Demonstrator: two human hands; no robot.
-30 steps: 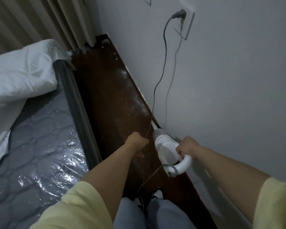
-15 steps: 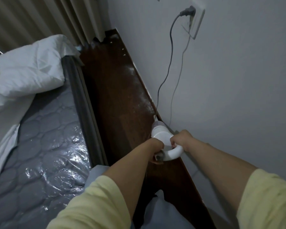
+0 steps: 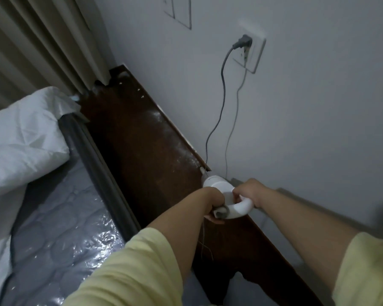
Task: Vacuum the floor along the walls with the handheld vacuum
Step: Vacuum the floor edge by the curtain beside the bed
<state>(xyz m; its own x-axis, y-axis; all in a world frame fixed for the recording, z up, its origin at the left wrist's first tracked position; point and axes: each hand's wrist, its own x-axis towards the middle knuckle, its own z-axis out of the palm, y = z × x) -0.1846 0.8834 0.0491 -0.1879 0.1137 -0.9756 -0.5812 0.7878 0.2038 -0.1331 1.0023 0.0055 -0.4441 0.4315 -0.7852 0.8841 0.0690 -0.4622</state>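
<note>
A white handheld vacuum [image 3: 218,186] points down at the dark wooden floor [image 3: 142,151], its nozzle right at the foot of the wall [image 3: 296,107]. My right hand [image 3: 249,192] grips the white loop handle. My left hand [image 3: 212,206] is curled round the grey rear end of the vacuum, where a thin cord hangs down. The nozzle tip is mostly hidden behind the body. Pale dust streaks the floor along the wall ahead of the nozzle.
A grey power cord [image 3: 221,96] runs from a wall socket [image 3: 250,47] down to the vacuum. A plastic-wrapped mattress [image 3: 53,228] with white bedding [image 3: 20,140] bounds the narrow floor strip on the left. Curtains [image 3: 42,40] close the far end.
My left hand moved from holding the cord beside the vacuum onto the vacuum's rear end. The vacuum slid forward along the wall and the view moved with it.
</note>
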